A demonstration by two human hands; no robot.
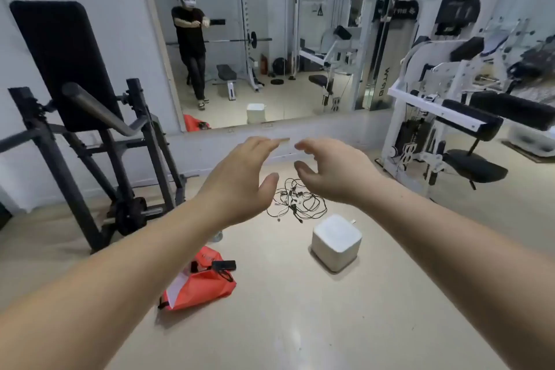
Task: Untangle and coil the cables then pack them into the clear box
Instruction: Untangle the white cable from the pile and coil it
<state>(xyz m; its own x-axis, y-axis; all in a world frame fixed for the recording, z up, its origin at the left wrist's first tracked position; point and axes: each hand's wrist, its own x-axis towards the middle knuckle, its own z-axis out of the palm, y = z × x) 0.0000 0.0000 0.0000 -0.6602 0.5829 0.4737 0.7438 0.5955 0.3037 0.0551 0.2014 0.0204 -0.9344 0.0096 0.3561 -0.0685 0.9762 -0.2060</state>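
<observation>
- We see the left hand [237,180] and the right hand [336,171] stretched forward in the air, near each other but not touching. The fingers are relaxed and spread, and they hold nothing.
- The thin black and white cables [300,201] lie in one tangled heap on the pale smooth floor [300,324], below the hands.
- The whitish, cube-shaped plastic box [336,242] with rounded corners stands on the floor just beside the heap, on the side nearer to us. We cannot tell if it is open.
- An orange plastic bag [204,285] lies to the left, well apart from the heap.
- We judge the task is at its very beginning: nothing is untangled, coiled or packed yet.
</observation>
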